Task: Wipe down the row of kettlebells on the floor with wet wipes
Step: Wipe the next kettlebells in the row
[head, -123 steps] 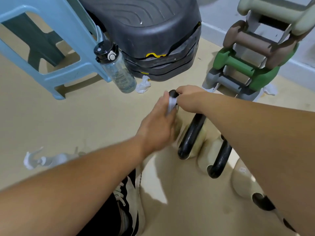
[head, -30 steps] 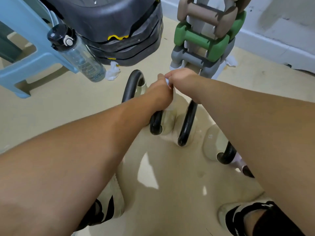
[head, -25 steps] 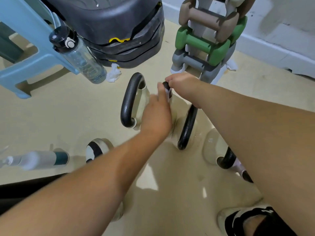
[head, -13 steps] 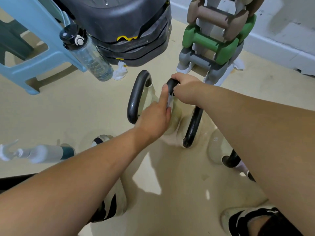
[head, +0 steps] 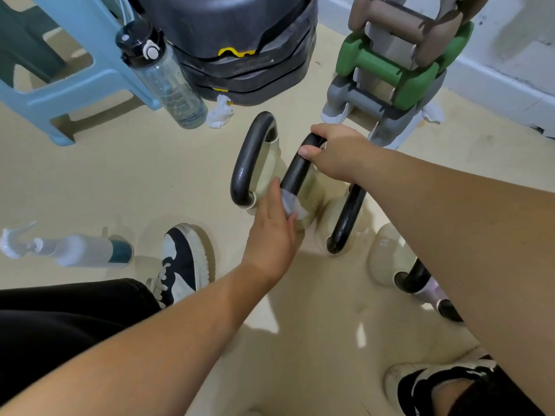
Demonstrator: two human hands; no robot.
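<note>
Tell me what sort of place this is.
Most likely a home gym or a gym's equipment corner: a row of kettlebells stands on the floor, with a rack of dumbbells and a stack of black exercise steps behind it.

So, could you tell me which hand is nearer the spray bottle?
Left hand: at the near end of the kettlebell handle, right of the spray bottle; the right hand grips its far end.
</note>
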